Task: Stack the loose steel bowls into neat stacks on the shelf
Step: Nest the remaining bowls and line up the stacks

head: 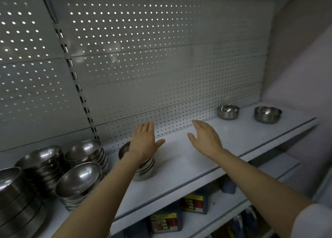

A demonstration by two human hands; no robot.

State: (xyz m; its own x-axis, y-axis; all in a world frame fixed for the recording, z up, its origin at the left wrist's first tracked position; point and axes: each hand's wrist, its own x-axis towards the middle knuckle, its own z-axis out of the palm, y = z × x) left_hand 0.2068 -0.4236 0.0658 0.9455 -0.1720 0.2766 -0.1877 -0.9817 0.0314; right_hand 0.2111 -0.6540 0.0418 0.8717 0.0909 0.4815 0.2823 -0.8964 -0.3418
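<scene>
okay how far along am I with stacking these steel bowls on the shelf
Mostly done. Several stacks stand at the shelf's left end, and a short stack sits under your left hand. Both hands are open with nothing in their grip; the right hand hovers above bare shelf. Left: two loose bowls, one by the back panel, one further right.

Two bare forearms in frame, no gloves, rings, watch or bands on left hand or right hand. Right arm: white short sleeve edge at lower right corner. Left sleeve out of frame.
</scene>
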